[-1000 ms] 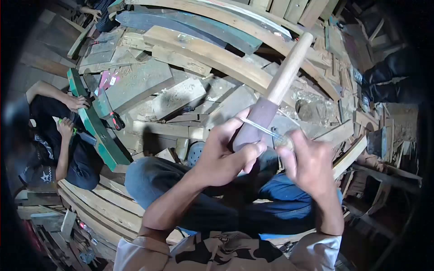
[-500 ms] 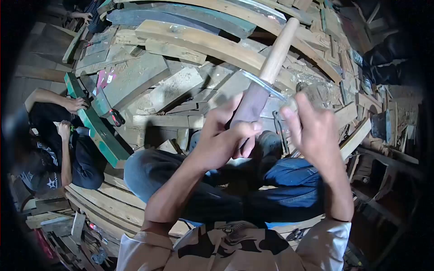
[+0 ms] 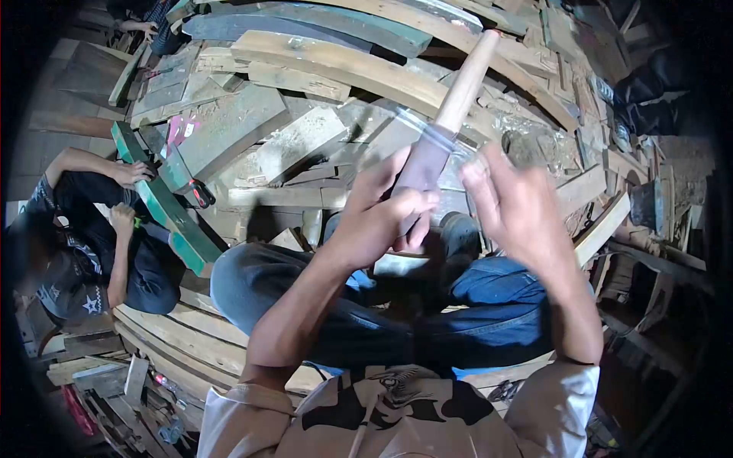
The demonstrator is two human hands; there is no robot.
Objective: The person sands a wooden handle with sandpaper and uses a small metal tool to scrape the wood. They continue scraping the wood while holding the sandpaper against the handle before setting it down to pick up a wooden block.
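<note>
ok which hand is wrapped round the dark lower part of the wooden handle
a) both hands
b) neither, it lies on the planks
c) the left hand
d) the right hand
c: the left hand has its fingers closed round the dark lower part of the wooden handle, while the right hand is up beside it, not wrapped round it.

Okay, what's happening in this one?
A seated person has the left hand in a closed grip round the dark lower end of a wooden handle, which points up and away. A clear strip crosses the handle toward the blurred right hand; what that hand holds is unclear. At left, another person holds a green plank.
</note>
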